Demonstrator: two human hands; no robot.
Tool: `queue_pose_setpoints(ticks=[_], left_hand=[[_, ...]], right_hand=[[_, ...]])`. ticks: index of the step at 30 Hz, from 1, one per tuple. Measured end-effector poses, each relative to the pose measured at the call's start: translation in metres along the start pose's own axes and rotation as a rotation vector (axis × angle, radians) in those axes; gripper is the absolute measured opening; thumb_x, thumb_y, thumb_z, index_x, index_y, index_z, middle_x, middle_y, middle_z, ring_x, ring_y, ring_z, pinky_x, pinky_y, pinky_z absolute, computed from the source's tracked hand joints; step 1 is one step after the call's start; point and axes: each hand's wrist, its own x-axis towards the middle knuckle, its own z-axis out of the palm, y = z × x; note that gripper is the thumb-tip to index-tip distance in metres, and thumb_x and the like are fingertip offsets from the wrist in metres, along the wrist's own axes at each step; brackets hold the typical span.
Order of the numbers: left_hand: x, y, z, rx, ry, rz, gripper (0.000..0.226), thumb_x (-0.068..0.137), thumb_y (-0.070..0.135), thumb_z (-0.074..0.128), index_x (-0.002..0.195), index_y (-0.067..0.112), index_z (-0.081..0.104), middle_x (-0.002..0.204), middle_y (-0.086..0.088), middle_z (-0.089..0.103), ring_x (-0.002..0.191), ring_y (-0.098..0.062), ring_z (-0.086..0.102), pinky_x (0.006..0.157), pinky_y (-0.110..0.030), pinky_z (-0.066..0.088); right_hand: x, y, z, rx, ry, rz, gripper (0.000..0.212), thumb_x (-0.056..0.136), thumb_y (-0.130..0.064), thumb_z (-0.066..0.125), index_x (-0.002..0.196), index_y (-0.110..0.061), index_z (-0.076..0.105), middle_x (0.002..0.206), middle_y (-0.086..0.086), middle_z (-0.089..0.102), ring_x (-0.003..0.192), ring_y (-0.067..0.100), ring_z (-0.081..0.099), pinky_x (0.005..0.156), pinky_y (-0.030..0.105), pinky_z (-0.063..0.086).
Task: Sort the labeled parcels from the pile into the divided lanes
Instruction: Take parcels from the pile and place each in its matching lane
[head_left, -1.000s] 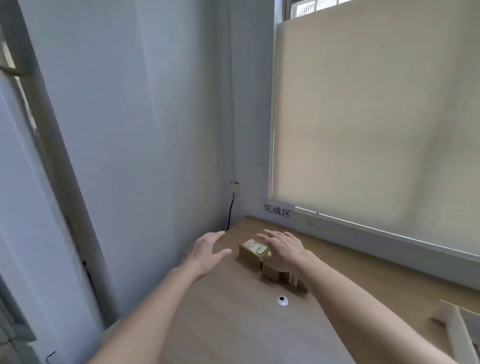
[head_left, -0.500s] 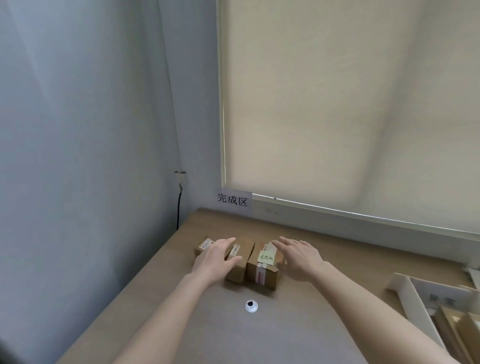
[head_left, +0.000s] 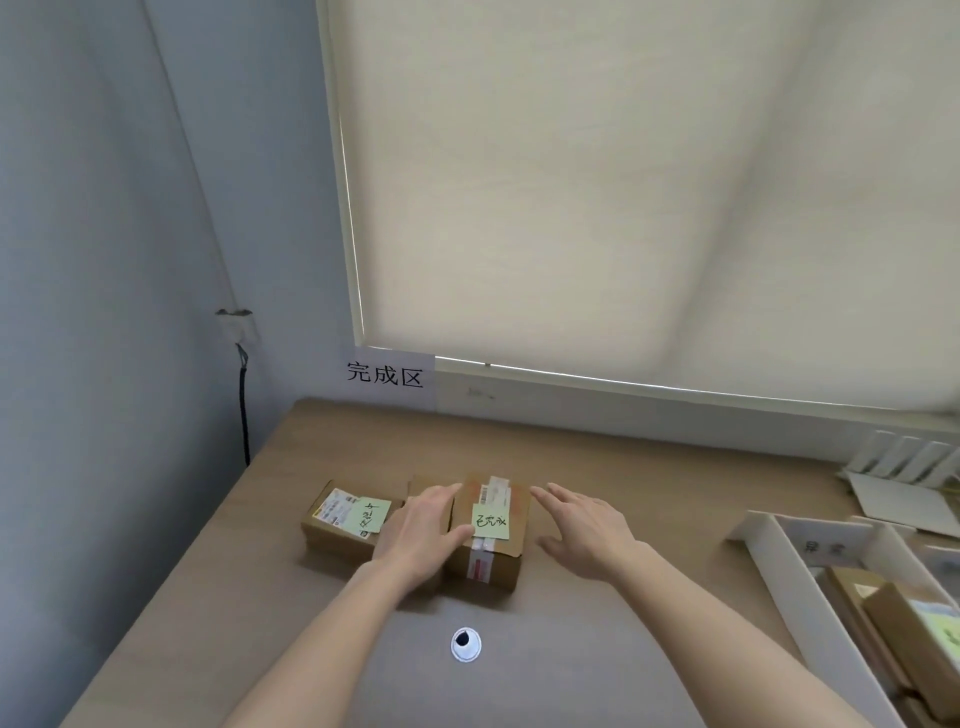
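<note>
**Hands flank the taped box at the desk's back corner**

Centre of play is the taped box (head_left: 491, 530), brown cardboard with a green note on its lid and a red and white strip running down its front. It sits on the desk (head_left: 649, 499) near the far left corner, below the sign (head_left: 385, 375) on the wall. The left hand (head_left: 423, 535) lies along its left side, fingers straight and close together, thumb tip touching the lid by the note. Nothing is curled around it, so no real grip there. That hand covers most of a middle box (head_left: 423, 486), of which only the far edge shows. Further left lies the flat box (head_left: 345, 527), carrying a printed label and its own green note, close beside the hand.

On the other side the right hand (head_left: 584, 530) is spread, fingers straight and a little apart, just beside the taped box; whether it touches I cannot tell. It holds nothing.

Out wide right, the white lanes (head_left: 779, 566) already hold brown parcels (head_left: 904, 618). Near the front edge a small round grommet (head_left: 466, 644) sits in the desk. A pale blind (head_left: 623, 208) fills the window above
</note>
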Motion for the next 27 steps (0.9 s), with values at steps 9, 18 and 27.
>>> queue_pose_setpoints(ticks=[9, 18, 27], left_hand=[[0.052, -0.014, 0.058, -0.066, -0.093, -0.017, 0.068, 0.094, 0.054, 0.057, 0.153, 0.033, 0.03, 0.157, 0.011, 0.034, 0.142, -0.013, 0.035, 0.11, -0.033, 0.035], [0.086, -0.041, 0.135, -0.141, -0.174, -0.087, 0.071, 0.093, 0.048, 0.06, 0.154, 0.033, 0.028, 0.159, 0.013, 0.03, 0.144, -0.011, 0.03, 0.112, -0.035, 0.034], [0.113, -0.059, 0.18, -0.08, -0.14, -0.131, 0.068, 0.095, 0.049, 0.058, 0.154, 0.035, 0.026, 0.159, 0.011, 0.029, 0.145, -0.014, 0.03, 0.107, -0.038, 0.039]], right_hand=[[0.04, 0.029, 0.047, 0.041, -0.073, 0.05, 0.071, 0.103, -0.047, 0.047, 0.162, -0.03, 0.013, 0.169, 0.0, 0.016, 0.153, 0.022, 0.025, 0.12, 0.038, 0.026], [0.087, 0.06, 0.124, 0.111, -0.161, 0.056, 0.07, 0.103, -0.045, 0.046, 0.162, -0.03, 0.012, 0.17, -0.001, 0.012, 0.153, 0.022, 0.023, 0.121, 0.037, 0.025], [0.124, 0.068, 0.177, 0.156, -0.178, 0.02, 0.069, 0.104, -0.044, 0.046, 0.162, -0.03, 0.012, 0.17, -0.002, 0.015, 0.151, 0.024, 0.028, 0.118, 0.037, 0.029]])
